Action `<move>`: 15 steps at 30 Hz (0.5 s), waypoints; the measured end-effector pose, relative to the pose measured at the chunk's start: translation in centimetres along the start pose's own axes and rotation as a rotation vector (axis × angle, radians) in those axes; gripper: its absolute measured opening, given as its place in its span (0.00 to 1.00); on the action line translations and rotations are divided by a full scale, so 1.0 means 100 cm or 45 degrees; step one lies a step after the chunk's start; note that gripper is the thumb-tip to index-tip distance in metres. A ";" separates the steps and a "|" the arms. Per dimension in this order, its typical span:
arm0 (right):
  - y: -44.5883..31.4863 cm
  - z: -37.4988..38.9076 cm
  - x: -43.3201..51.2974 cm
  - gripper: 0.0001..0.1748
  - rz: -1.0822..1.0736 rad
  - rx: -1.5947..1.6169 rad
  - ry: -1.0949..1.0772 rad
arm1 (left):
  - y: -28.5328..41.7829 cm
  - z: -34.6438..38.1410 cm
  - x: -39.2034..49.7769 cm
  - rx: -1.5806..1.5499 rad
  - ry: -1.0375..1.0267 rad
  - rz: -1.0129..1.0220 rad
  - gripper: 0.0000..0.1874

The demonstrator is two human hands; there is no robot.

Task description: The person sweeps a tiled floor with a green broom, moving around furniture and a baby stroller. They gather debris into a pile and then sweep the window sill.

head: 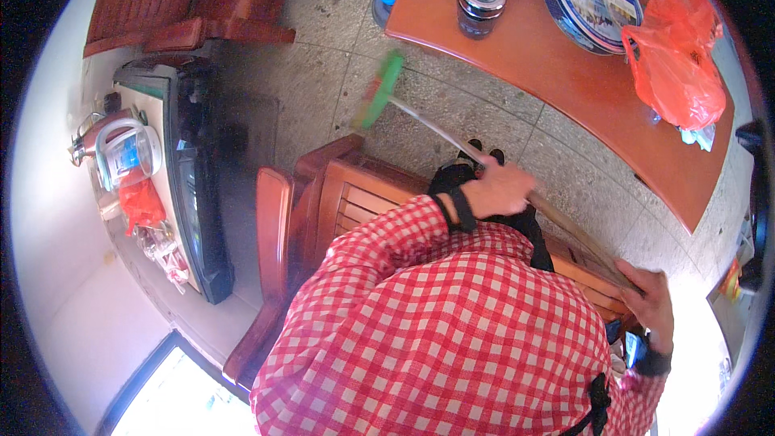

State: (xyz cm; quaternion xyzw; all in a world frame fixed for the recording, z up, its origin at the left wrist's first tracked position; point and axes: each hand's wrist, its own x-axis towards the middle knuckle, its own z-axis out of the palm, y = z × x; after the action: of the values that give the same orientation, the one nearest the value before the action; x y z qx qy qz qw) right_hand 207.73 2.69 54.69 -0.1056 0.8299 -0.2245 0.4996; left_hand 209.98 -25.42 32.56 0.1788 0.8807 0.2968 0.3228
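A broom with a long handle (569,224) slants across in front of my checked smock. Midway along the handle, my left hand (501,188) is wrapped around it. My right hand (648,297) grips the handle near its upper end, at the right side of my body. The green broom head (382,94) is blurred and hangs over or on the speckled tile floor (321,91); I cannot tell whether it touches. Both shoe tips (484,148) show just beyond my left hand.
A wooden bench (357,200) is close beside my legs. Ahead stands an orange-brown table (527,66) with a metal-lidded jar (480,6), a round cookie tin (590,3) and a red plastic bag (681,60). A dark cabinet (203,194) at left holds a clear pitcher (130,154).
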 end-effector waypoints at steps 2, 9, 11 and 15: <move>-0.011 0.023 0.051 0.26 -0.296 0.173 -0.060 | -0.047 0.001 -0.016 0.020 0.016 -0.171 0.09; -0.064 0.082 0.152 0.22 -0.595 -0.113 -0.033 | -0.156 0.029 -0.056 0.161 0.139 -0.392 0.08; -0.058 0.077 0.140 0.22 -0.519 -0.146 -0.030 | -0.145 0.044 -0.042 0.162 0.093 -0.306 0.08; -0.031 0.051 0.067 0.24 -0.330 -0.025 0.088 | -0.078 0.062 0.009 -0.001 0.154 -0.039 0.10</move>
State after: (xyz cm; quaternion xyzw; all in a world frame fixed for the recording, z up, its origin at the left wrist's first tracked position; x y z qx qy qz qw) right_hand 208.85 -4.04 48.91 -0.2091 0.8282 -0.2826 0.4365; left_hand 212.56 -28.38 23.42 0.1469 0.9013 0.3023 0.2734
